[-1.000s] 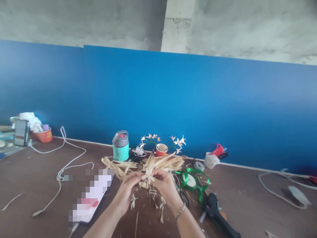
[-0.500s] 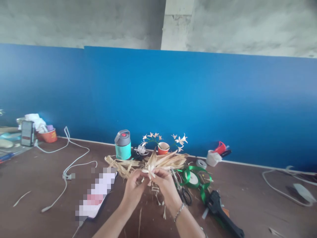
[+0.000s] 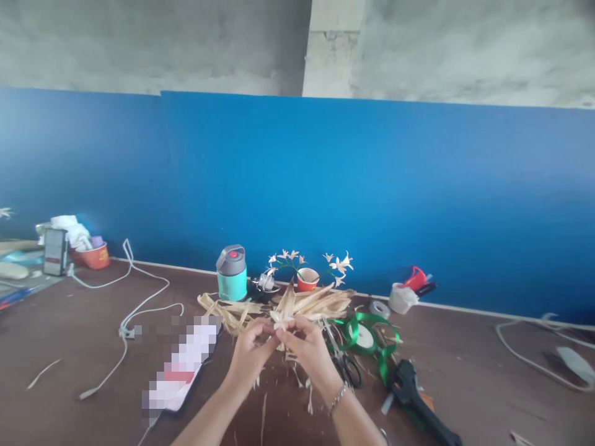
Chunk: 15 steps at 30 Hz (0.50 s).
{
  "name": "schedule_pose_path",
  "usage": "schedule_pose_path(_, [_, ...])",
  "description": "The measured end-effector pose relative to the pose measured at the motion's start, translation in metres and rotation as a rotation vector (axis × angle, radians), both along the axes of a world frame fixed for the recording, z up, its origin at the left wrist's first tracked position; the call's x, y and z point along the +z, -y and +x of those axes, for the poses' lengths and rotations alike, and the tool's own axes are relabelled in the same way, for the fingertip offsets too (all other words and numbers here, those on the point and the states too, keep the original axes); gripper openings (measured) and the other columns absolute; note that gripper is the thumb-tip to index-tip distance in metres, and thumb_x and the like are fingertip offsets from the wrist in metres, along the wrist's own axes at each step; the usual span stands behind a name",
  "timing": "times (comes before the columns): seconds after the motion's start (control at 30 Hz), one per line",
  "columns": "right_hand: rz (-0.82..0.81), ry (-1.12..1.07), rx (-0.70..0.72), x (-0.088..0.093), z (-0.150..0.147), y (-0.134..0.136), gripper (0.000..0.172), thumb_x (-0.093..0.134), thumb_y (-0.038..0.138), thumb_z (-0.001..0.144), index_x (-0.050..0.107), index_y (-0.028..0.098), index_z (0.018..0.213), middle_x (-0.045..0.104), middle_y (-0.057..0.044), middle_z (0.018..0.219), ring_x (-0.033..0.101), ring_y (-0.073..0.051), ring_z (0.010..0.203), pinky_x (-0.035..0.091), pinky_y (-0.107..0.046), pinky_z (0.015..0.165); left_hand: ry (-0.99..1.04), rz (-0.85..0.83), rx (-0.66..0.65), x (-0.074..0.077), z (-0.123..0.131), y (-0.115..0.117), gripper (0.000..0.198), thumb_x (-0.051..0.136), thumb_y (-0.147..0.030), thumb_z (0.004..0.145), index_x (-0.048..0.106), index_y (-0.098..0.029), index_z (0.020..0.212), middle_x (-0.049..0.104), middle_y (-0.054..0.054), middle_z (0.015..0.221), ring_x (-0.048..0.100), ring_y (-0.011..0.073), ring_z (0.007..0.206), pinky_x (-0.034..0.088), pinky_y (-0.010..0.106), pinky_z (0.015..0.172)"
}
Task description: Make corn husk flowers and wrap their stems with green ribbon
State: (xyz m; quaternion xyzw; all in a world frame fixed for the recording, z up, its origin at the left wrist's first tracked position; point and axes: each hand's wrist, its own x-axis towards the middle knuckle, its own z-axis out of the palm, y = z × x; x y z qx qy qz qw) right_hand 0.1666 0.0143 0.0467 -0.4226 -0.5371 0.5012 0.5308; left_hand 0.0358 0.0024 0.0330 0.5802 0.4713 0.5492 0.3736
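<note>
A small cream-coloured flower, seemingly of dried husk, is pinched between my two hands at the front of the husk pile. Fingertips of my left hand close on it from the left. From the other side my right hand grips it with thumb and fingers, a bracelet on its wrist. Dried corn husks lie just behind the hands. Beyond them, an orange paper cup holds green stems with white flowers. Scissors and a green ribbon spool rest right of my right hand.
A black glue gun lies at the right front. A phone is left of my hands, near a white cable. A turquoise flask, a tape roll and a white cup stand along the blue partition.
The flower has turned slightly between my fingertips, and the fingers of both hands have shifted a little around it. The view has tilted slightly; the things on the table stay put.
</note>
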Motion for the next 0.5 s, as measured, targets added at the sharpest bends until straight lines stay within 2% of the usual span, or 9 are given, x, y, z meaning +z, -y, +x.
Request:
schedule_pose_path(0.13, [-0.124,-0.204,0.069,0.003,0.001,0.000,0.027,0.080,0.037,0.053,0.065,0.015,0.060,0.061,0.000,0.063,0.049,-0.012,0.060,0.038,-0.024,0.060,0.056,-0.003,-0.054,-0.004,0.000,-0.001,0.021,0.063,-0.035,0.074,0.065,-0.016,0.066,0.061,0.006,0.079,0.057,0.0205,0.080,0.043,0.026,0.068])
schedule_pose_path(0.27, [-0.156,-0.269,0.103,-0.002,0.000,0.000,0.025,0.080,0.034,0.053,0.064,0.016,0.060,0.061,0.001,0.064,0.050,-0.012,0.062,0.039,-0.024,0.063,0.137,-0.033,-0.079,0.000,0.003,0.005,0.022,0.061,-0.035,0.074,0.062,-0.016,0.063,0.059,0.003,0.072,0.054,0.0171,0.071,0.041,0.025,0.064])
schedule_pose_path(0.4, [-0.014,-0.196,0.050,-0.009,-0.006,0.002,0.021,0.077,0.032,0.058,0.063,0.017,0.060,0.057,0.002,0.061,0.047,-0.012,0.059,0.038,-0.023,0.058,0.313,-0.119,-0.035,0.006,0.008,0.011,0.020,0.062,-0.033,0.071,0.060,-0.016,0.059,0.056,0.000,0.063,0.048,0.0119,0.059,0.038,0.022,0.058])
schedule_pose_path(0.5, [0.129,-0.110,-0.010,-0.006,-0.010,0.009,0.014,0.072,0.029,0.066,0.064,0.018,0.062,0.055,0.001,0.064,0.047,-0.013,0.062,0.037,-0.023,0.059,0.378,-0.169,-0.022,0.001,0.010,0.010,0.024,0.066,-0.035,0.066,0.058,-0.016,0.055,0.056,0.000,0.059,0.048,0.0115,0.056,0.038,0.022,0.055])
